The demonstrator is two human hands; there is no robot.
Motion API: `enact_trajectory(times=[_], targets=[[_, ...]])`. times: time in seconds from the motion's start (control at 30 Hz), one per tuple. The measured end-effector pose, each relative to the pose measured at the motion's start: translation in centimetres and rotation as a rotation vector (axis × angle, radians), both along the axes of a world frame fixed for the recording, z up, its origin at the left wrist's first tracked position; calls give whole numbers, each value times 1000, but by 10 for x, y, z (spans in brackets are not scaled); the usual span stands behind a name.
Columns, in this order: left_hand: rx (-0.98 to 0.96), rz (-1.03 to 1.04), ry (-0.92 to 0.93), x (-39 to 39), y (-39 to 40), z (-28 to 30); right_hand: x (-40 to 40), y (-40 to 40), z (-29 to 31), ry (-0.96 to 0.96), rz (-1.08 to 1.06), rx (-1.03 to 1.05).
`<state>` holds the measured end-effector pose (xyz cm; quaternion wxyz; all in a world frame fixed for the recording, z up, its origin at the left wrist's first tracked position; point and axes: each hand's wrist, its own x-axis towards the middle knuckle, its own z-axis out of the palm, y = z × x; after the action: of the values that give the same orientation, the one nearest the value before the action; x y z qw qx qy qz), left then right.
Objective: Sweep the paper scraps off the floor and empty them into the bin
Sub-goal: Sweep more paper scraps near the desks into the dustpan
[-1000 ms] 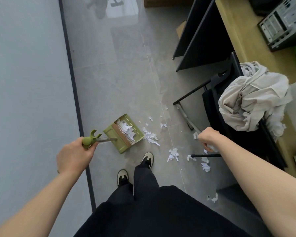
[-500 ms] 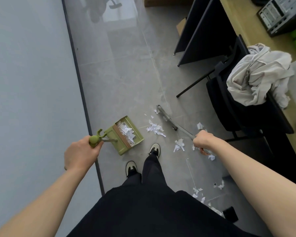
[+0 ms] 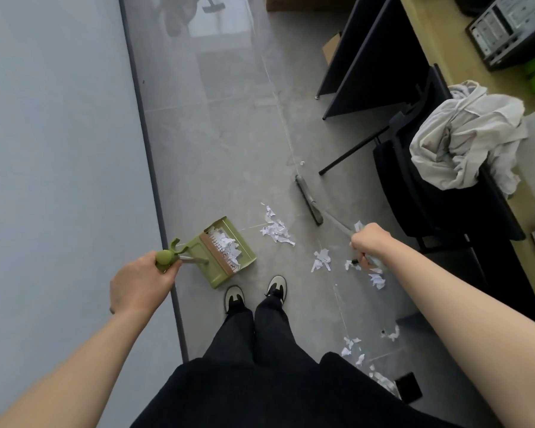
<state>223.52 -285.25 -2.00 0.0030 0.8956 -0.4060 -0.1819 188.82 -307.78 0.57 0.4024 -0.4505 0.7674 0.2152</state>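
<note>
My left hand (image 3: 139,282) grips the green handle of the dustpan (image 3: 226,253), which rests on the grey floor by the wall and holds white paper scraps. My right hand (image 3: 368,244) grips the grey broom handle. The broom head (image 3: 309,199) lies on the floor beyond the scraps, ahead of my feet. Loose paper scraps (image 3: 277,230) lie between the pan and the broom, with more scraps (image 3: 322,259) to the right and several further scraps (image 3: 357,353) near my right leg. No bin is in view.
A black chair (image 3: 439,193) with a crumpled white cloth (image 3: 467,140) stands on the right beside a wooden desk (image 3: 439,41). Dark desk panels (image 3: 368,57) stand at the back right. A grey wall (image 3: 59,149) with a dark edge strip runs along the left.
The broom head has moved farther from me, up and beyond the scrap pile. My right hand has shifted slightly to the right. The dustpan has stayed in place.
</note>
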Motion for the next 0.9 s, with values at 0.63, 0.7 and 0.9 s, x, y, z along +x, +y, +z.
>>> enact_trajectory(times=[0.63, 0.7, 0.9], targets=[[-22, 60, -37, -28, -29, -1, 35, -126, -36, -109, 102, -47], [-10, 58, -37, -27, -30, -3, 39, -124, -33, -72, 188, -32], [3, 43, -25, -22, -36, -2, 40, -98, -17, 69, 417, 58]])
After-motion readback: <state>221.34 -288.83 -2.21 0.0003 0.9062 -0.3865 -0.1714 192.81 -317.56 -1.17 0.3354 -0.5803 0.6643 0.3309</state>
